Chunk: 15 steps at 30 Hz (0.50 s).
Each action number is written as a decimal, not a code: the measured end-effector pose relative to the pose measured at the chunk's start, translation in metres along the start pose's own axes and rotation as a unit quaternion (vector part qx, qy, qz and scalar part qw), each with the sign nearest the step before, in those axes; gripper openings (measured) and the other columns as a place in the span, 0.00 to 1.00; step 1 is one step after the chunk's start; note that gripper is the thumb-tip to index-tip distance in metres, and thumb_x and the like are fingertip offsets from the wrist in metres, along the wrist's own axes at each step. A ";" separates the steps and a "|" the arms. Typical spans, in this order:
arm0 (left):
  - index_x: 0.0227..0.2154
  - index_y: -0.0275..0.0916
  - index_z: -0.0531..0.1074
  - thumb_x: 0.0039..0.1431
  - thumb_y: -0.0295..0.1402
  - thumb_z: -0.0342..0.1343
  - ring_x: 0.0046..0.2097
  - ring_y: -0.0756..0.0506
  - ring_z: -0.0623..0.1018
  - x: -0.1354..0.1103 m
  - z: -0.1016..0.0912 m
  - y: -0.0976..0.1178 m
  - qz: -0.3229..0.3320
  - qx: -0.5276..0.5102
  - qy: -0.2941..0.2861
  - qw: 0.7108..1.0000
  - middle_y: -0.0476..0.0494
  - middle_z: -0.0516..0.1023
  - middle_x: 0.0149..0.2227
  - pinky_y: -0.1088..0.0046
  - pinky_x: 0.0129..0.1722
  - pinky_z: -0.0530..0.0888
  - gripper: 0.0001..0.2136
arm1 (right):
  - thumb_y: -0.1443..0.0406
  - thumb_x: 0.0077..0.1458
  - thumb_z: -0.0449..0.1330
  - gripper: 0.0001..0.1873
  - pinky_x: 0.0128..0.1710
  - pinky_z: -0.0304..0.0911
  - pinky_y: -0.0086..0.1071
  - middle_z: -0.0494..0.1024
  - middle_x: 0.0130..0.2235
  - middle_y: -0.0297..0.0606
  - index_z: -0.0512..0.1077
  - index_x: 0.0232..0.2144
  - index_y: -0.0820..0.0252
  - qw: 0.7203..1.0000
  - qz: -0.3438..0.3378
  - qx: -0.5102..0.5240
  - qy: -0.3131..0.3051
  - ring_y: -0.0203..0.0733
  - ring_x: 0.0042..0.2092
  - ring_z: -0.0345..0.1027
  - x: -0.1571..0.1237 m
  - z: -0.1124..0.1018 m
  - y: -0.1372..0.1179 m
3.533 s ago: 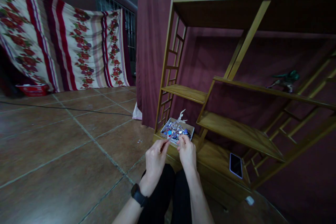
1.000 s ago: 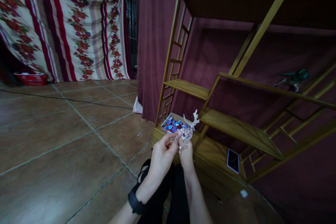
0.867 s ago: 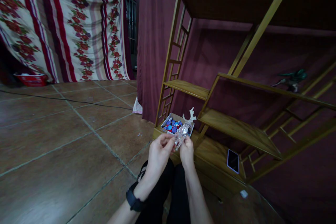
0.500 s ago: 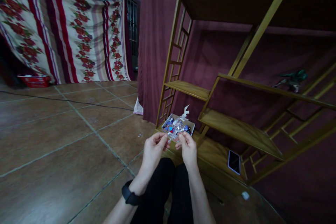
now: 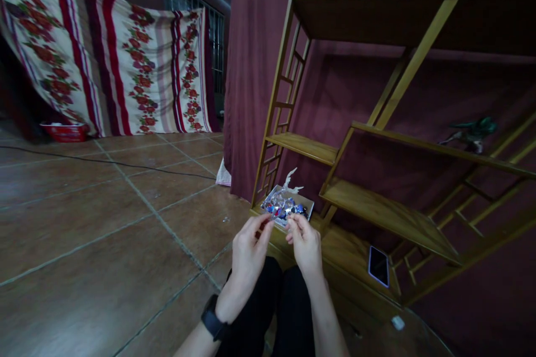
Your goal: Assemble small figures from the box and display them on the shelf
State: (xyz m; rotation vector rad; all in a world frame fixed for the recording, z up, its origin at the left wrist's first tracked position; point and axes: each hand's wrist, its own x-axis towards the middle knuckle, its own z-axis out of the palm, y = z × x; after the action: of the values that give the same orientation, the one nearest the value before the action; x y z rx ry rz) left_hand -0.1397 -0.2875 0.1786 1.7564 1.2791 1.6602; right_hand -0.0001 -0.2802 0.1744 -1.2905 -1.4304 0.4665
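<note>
Over the box (image 5: 304, 200), the clear antlered figure (image 5: 283, 197) points away; left hand (image 5: 248, 246) pinches its near end, right hand (image 5: 307, 246) has unclear grip.

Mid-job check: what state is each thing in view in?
Left hand, pinching clear figurine
Right hand, pinched at clear figurine
Clear figurine, held, antler-like part up
Box, open, holding coloured pieces
Phone, flat, screen dark
Watch, strapped on left wrist
Floral cloth, hung up

You face a shelf (image 5: 385, 206) beside a maroon curtain (image 5: 250, 78). Left of you, dimly lit tiles (image 5: 104, 240) run toward a barred window (image 5: 218, 47).
</note>
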 end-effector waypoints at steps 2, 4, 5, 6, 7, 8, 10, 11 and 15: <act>0.38 0.41 0.74 0.56 0.36 0.52 0.37 0.47 0.76 0.004 0.002 -0.002 0.001 0.019 0.000 1.000 0.44 0.78 0.38 0.72 0.37 0.71 0.10 | 0.57 0.58 0.48 0.15 0.25 0.63 0.25 0.74 0.27 0.32 0.71 0.36 0.57 1.000 -0.006 -0.010 -0.008 0.32 0.23 0.67 0.000 0.001 -0.002; 0.37 0.41 0.75 0.55 0.36 0.52 0.37 0.46 0.77 0.008 0.003 -0.005 -0.006 0.029 0.005 1.000 0.45 0.79 0.36 0.72 0.37 0.71 0.10 | 0.57 0.58 0.48 0.15 0.25 0.63 0.25 0.75 0.27 0.33 0.71 0.37 0.58 1.000 -0.013 -0.011 -0.016 0.32 0.23 0.67 0.000 0.002 -0.003; 0.36 0.41 0.75 0.55 0.36 0.52 0.37 0.46 0.77 0.011 0.002 -0.007 -0.011 0.029 0.007 1.000 0.45 0.79 0.36 0.71 0.37 0.71 0.10 | 0.57 0.58 0.48 0.15 0.25 0.63 0.25 0.75 0.27 0.33 0.71 0.37 0.58 1.000 -0.018 -0.009 -0.019 0.32 0.23 0.67 0.001 0.002 -0.004; 0.36 0.41 0.76 0.55 0.37 0.52 0.36 0.46 0.77 0.012 0.002 -0.008 -0.017 0.025 0.008 1.000 0.45 0.80 0.36 0.71 0.37 0.71 0.10 | 0.57 0.58 0.49 0.15 0.25 0.63 0.25 0.75 0.28 0.33 0.71 0.38 0.58 0.999 -0.022 -0.005 -0.022 0.32 0.23 0.67 0.001 0.003 -0.004; 0.36 0.41 0.76 0.54 0.37 0.53 0.36 0.45 0.77 0.014 0.001 -0.009 -0.023 0.018 0.009 1.000 0.44 0.80 0.36 0.71 0.37 0.71 0.10 | 0.57 0.58 0.49 0.15 0.25 0.63 0.25 0.75 0.28 0.34 0.71 0.38 0.58 0.999 -0.025 0.000 -0.024 0.33 0.23 0.67 0.001 0.004 -0.005; 0.36 0.41 0.76 0.54 0.37 0.53 0.36 0.45 0.77 0.015 0.001 -0.009 -0.031 0.010 0.010 0.999 0.44 0.80 0.35 0.71 0.37 0.71 0.10 | 0.57 0.57 0.50 0.16 0.24 0.64 0.25 0.76 0.28 0.34 0.72 0.39 0.58 0.999 -0.027 0.005 -0.024 0.33 0.23 0.67 0.002 0.004 -0.006; 0.36 0.41 0.77 0.52 0.38 0.55 0.36 0.44 0.77 0.017 0.000 -0.009 -0.045 -0.011 0.012 0.999 0.43 0.80 0.36 0.71 0.36 0.71 0.11 | 0.57 0.57 0.51 0.16 0.24 0.64 0.26 0.76 0.28 0.35 0.72 0.40 0.58 0.999 -0.027 0.013 -0.023 0.33 0.23 0.67 0.001 0.005 -0.009; 0.35 0.41 0.77 0.52 0.38 0.55 0.36 0.43 0.77 0.017 -0.001 -0.009 -0.051 -0.023 0.014 0.998 0.43 0.80 0.36 0.70 0.36 0.71 0.11 | 0.57 0.56 0.51 0.16 0.24 0.65 0.26 0.76 0.29 0.35 0.73 0.40 0.58 0.999 -0.025 0.016 -0.024 0.34 0.23 0.67 0.001 0.005 -0.010; 0.34 0.41 0.77 0.51 0.39 0.56 0.35 0.43 0.77 0.017 -0.002 -0.009 -0.062 -0.044 0.023 0.997 0.43 0.80 0.35 0.71 0.36 0.70 0.11 | 0.57 0.55 0.52 0.17 0.25 0.66 0.28 0.77 0.30 0.37 0.73 0.42 0.58 0.998 -0.017 0.038 -0.036 0.35 0.24 0.68 -0.003 0.005 -0.014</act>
State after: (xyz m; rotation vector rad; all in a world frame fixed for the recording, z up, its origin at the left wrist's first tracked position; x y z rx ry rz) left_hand -0.1467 -0.2695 0.1811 1.5639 1.2862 1.6701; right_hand -0.0116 -0.2858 0.1831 -1.1973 -1.4785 0.5447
